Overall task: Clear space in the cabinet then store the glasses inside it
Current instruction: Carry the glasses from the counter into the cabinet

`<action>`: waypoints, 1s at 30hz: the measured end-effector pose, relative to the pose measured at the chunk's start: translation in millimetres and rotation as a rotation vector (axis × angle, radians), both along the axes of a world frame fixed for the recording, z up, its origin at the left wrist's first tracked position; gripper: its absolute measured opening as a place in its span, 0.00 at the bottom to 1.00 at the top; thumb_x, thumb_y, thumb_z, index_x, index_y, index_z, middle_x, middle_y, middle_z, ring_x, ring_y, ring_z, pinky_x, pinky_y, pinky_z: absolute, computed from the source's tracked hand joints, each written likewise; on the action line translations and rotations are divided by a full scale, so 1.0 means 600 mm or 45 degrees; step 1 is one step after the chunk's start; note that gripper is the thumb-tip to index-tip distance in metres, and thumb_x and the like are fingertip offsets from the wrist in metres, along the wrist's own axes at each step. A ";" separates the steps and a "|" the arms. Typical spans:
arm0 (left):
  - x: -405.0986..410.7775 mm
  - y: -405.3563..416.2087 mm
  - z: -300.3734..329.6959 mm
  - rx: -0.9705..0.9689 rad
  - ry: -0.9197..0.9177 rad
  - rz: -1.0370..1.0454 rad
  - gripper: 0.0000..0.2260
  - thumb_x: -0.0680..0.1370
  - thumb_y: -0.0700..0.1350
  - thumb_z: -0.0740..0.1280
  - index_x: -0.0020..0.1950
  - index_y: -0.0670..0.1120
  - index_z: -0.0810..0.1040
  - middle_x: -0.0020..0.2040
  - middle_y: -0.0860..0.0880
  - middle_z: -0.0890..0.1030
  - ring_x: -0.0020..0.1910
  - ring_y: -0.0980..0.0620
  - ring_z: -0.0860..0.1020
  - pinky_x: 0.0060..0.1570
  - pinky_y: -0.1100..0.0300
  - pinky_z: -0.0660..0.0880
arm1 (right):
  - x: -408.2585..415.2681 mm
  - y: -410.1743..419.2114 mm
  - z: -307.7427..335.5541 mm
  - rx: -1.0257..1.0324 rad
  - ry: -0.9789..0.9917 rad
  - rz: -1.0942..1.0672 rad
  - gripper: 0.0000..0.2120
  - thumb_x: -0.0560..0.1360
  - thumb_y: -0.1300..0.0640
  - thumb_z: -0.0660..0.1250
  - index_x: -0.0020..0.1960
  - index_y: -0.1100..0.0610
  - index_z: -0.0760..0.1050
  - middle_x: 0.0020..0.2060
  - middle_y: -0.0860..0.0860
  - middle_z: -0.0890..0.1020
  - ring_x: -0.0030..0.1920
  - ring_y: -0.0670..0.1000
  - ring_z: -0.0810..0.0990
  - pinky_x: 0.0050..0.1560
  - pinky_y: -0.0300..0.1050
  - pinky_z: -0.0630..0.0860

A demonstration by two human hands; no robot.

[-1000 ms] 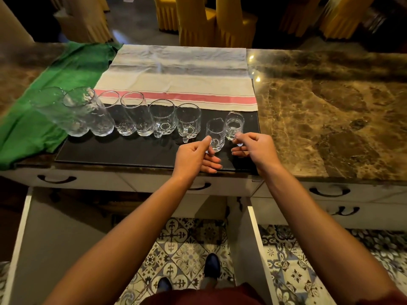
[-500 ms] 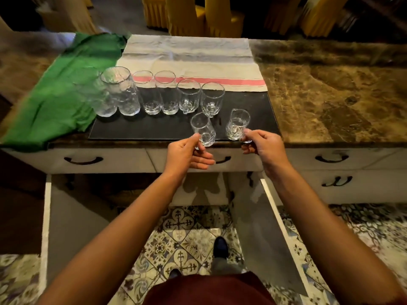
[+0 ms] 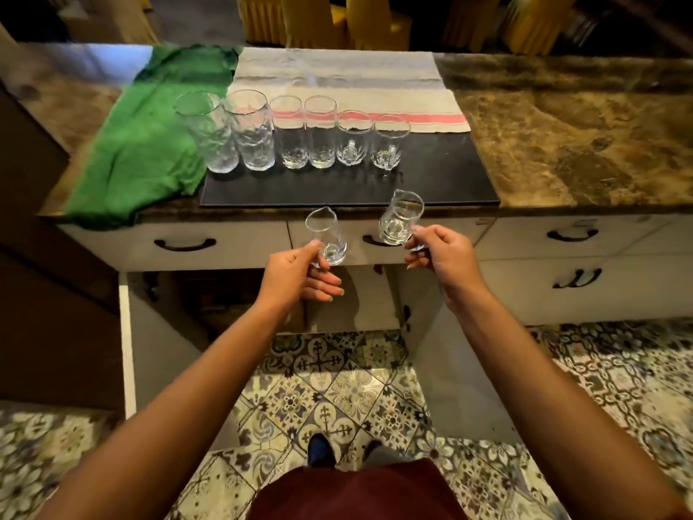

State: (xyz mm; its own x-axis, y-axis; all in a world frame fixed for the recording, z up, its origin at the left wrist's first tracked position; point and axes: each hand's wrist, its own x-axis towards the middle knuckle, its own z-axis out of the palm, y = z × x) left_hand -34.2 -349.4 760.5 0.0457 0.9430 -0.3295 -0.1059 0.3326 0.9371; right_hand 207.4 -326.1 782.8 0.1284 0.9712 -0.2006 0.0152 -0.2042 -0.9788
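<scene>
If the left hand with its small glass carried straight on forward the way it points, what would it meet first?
Probably the drawer front under the counter edge: the left hand holds its small glass before that face, below the counter top. Depth is hard to judge from this one view.

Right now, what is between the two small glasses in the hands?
Nothing solid: the left glass and right glass are held apart; the head view shows only the drawer front behind the gap.

Brown marble-top bench over white drawer fronts, dark curved handles. Floor: ornate patterned tile. Yellow-covered chairs beyond bench. Lighting dim, warm; far room dark.
</scene>
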 end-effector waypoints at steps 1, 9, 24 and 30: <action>-0.006 -0.008 -0.005 0.009 0.013 0.021 0.19 0.83 0.54 0.62 0.45 0.39 0.78 0.40 0.33 0.84 0.34 0.39 0.85 0.26 0.59 0.78 | -0.002 -0.005 -0.003 -0.003 -0.003 0.012 0.12 0.80 0.54 0.67 0.49 0.63 0.81 0.41 0.56 0.83 0.37 0.52 0.81 0.37 0.42 0.80; -0.021 -0.072 -0.033 0.024 0.156 0.158 0.19 0.84 0.52 0.62 0.43 0.39 0.80 0.36 0.35 0.83 0.22 0.50 0.75 0.19 0.68 0.66 | -0.008 -0.048 -0.061 -0.094 0.110 0.077 0.12 0.80 0.55 0.68 0.48 0.64 0.81 0.40 0.56 0.83 0.36 0.52 0.82 0.35 0.41 0.80; 0.025 -0.160 -0.167 -0.010 0.191 0.168 0.18 0.84 0.53 0.60 0.47 0.40 0.79 0.37 0.42 0.84 0.24 0.55 0.71 0.24 0.67 0.68 | 0.034 -0.144 -0.185 -0.222 0.202 0.146 0.10 0.78 0.56 0.71 0.47 0.63 0.83 0.42 0.56 0.86 0.39 0.52 0.84 0.42 0.41 0.81; 0.022 -0.135 -0.256 -0.113 0.202 0.145 0.18 0.84 0.54 0.60 0.47 0.42 0.78 0.39 0.43 0.86 0.23 0.55 0.74 0.22 0.66 0.67 | 0.022 -0.118 -0.263 -0.280 0.220 0.155 0.10 0.78 0.56 0.70 0.50 0.64 0.83 0.46 0.59 0.87 0.42 0.54 0.85 0.47 0.43 0.82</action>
State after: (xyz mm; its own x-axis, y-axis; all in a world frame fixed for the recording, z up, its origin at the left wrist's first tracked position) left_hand -21.1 -430.5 606.8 -0.1188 0.9061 -0.4059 -0.0007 0.4088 0.9126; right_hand 220.6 -397.0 625.0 -0.0407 0.9083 -0.4163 -0.1104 -0.4182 -0.9016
